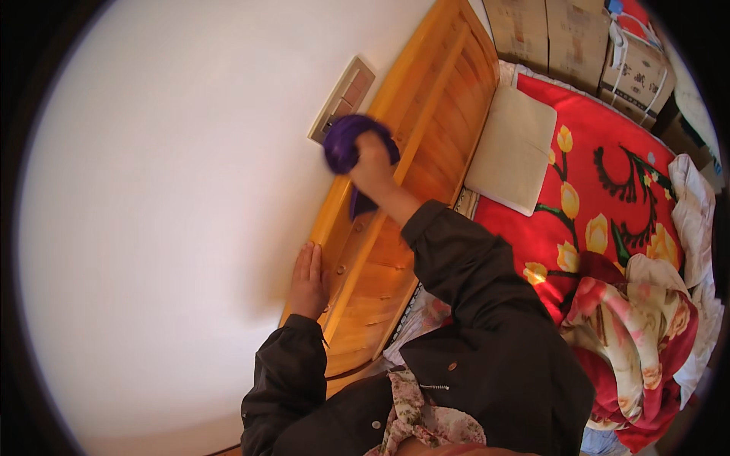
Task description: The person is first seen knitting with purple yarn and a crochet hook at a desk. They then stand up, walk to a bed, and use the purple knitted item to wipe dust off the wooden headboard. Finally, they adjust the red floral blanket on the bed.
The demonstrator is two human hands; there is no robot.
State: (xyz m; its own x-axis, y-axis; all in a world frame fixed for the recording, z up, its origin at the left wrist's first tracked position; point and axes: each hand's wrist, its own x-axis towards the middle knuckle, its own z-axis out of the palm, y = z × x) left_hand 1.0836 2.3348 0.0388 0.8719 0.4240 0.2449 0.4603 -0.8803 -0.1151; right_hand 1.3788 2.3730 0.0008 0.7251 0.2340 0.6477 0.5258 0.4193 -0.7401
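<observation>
My right hand (373, 165) grips a bunched purple cloth (342, 142) on the upper part of a wooden headboard (433, 108), close beside a wall switch and socket panel (345, 94). A loose end of the cloth hangs down over the headboard's rail below the hand. The hand and cloth are slightly blurred. Lower down, my left hand (309, 282) lies on the headboard's top edge by the wall, fingers extended and close together, holding nothing. The palm of that hand is hidden.
A white wall (171, 199) runs along the left. On the right, the bed has a red floral cover (582, 165), a beige pillow (513, 151) against the headboard and a rumpled floral blanket (633, 336). Several cardboard boxes (576, 43) stand beyond the bed.
</observation>
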